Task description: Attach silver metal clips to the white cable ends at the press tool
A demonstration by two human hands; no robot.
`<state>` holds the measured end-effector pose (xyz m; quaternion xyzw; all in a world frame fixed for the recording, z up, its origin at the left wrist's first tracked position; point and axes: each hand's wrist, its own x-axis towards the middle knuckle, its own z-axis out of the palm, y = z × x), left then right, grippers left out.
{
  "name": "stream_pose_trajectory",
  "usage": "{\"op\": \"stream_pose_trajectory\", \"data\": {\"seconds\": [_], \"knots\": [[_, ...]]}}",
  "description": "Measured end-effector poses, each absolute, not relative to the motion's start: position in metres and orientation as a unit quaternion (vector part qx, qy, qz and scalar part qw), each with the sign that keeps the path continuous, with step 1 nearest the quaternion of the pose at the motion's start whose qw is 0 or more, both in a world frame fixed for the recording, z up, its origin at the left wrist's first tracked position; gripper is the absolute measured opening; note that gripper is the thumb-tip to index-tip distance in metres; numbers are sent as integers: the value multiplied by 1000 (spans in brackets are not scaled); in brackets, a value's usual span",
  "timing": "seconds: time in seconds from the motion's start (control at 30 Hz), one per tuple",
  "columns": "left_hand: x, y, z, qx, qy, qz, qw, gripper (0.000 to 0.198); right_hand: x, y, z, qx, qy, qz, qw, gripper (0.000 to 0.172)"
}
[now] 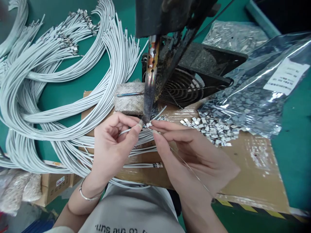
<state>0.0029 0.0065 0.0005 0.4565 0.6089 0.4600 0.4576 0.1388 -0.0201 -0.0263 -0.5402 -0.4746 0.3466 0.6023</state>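
My left hand pinches a white cable between thumb and index finger, its end just below the tip of a fixed soldering iron. A small shiny metal piece sits at that tip, between the fingertips of both hands. In my right hand, thumb and fingers are closed on a thin solder wire, which trails across the palm toward the wrist. Whether the right fingertips also touch the metal piece is hard to make out. Finished-looking cable ends with metal pieces lie below the hands.
Large bundles of white cables cover the left side. Behind the iron stands a black fan. Loose metal pieces lie on the cardboard at right, beside a clear bag. A wrapped block stands left of the iron.
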Motion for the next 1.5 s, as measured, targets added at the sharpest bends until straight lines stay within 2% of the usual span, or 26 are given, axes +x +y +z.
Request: {"op": "stream_pose_trajectory", "data": {"seconds": [0.47,0.8,0.93,1.0,1.5], "knots": [[2,7,0,461,613,454,453,11,146,-20,-30,-528,-505,353,584,24],[3,-1,1,459,605,439,480,12,147,-25,-34,-538,-473,358,599,17],[6,-15,0,467,605,415,494,10,152,-29,-39,-592,-499,326,542,9],[7,-22,0,480,598,403,499,10,154,-31,-40,-576,-539,325,522,13],[1,-48,-1,538,563,396,486,9,152,-46,-36,-532,-517,377,555,17]]}}
